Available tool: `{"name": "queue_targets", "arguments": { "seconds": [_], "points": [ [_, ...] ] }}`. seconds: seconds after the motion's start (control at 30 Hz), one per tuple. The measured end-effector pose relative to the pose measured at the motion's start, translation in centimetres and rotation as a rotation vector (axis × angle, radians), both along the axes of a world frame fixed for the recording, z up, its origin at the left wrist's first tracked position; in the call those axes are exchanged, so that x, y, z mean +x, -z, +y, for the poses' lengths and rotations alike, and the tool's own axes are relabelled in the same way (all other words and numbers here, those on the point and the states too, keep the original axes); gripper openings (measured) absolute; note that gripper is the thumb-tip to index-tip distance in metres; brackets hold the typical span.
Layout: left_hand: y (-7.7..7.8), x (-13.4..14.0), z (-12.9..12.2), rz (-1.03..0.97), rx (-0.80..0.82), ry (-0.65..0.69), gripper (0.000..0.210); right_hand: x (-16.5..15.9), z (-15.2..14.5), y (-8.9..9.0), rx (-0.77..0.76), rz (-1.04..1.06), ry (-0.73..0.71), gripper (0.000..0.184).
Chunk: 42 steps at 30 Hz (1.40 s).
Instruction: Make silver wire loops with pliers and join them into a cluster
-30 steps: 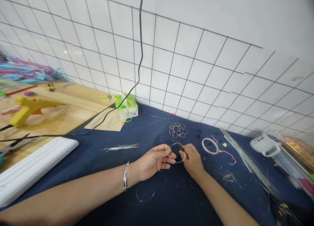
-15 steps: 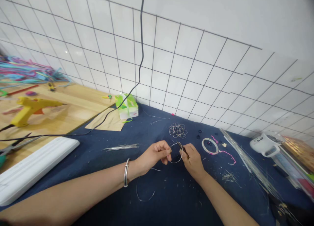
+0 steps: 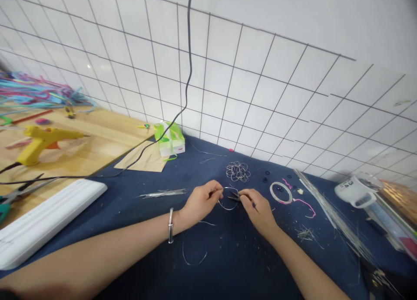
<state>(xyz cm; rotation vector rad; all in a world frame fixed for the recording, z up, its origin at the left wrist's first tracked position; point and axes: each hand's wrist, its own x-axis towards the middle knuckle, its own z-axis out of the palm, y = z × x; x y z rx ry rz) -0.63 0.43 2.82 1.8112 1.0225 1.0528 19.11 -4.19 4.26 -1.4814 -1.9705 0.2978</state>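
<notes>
Between my hands is a thin silver wire ring (image 3: 227,209), bent into a loop. My left hand (image 3: 202,204) pinches its left side between thumb and fingers. My right hand (image 3: 259,209) is closed round small dark pliers (image 3: 233,198), whose slim jaws point left, parted, across the ring's right side. Whether the jaws touch the wire I cannot tell. Beyond the hands lies a pile of wire rings (image 3: 237,172). A bundle of short straight wires (image 3: 164,193) lies left of it, and a curved loose wire (image 3: 194,264) rests nearer me.
On the right are a white tape roll (image 3: 271,191), long wires (image 3: 321,209), wire scraps (image 3: 306,234) and a white mug (image 3: 352,190). Leftward are a white power strip (image 3: 52,219), a yellow glue gun (image 3: 42,141) and a green-white tissue pack (image 3: 171,141). A black cable (image 3: 187,87) hangs down the wall.
The ring has tilted and looks flatter. The pliers have turned from upright beside my right fingers to pointing left, with their jaws apart. My left hand keeps its pinch.
</notes>
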Motion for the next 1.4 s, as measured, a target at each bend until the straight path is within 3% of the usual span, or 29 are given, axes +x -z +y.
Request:
{"name": "queue_targets", "arguments": {
  "seconds": [0.1,0.3,0.8,0.93,1.07,1.17,1.27,1.4],
  "points": [
    [-0.1,0.2,-0.6,0.072,0.028,0.068,0.011,-1.0,-0.8,-0.3,-0.086,0.155,-0.004,0.02],
    [-0.5,0.4,-1.0,0.079,0.003,0.249,0.015,-1.5,-1.2,0.4,-0.03,0.143,-0.033,0.019],
    [-0.2,0.5,-0.2,-0.16,-0.237,0.303,0.02,-0.9,-0.5,0.8,0.014,0.053,-0.106,0.024],
    [-0.3,0.4,-0.2,-0.277,-0.339,0.322,0.018,-0.9,-0.5,0.6,-0.114,0.213,-0.047,0.021],
    [-0.4,0.4,-0.3,-0.466,-0.551,0.434,0.023,-1.0,-0.5,0.7,-0.303,0.48,0.026,0.022],
    [-0.3,0.4,-0.5,-0.552,-0.675,0.507,0.027,-1.0,-0.5,1.1,-0.34,0.603,0.066,0.024],
    [-0.2,0.4,-0.6,-0.556,-0.709,0.532,0.027,-1.1,-0.6,1.2,-0.316,0.56,0.09,0.025],
    [-0.2,0.4,-0.7,-0.499,-0.71,0.523,0.025,-1.3,-0.7,1.1,-0.173,0.348,0.114,0.021]
  ]
}}
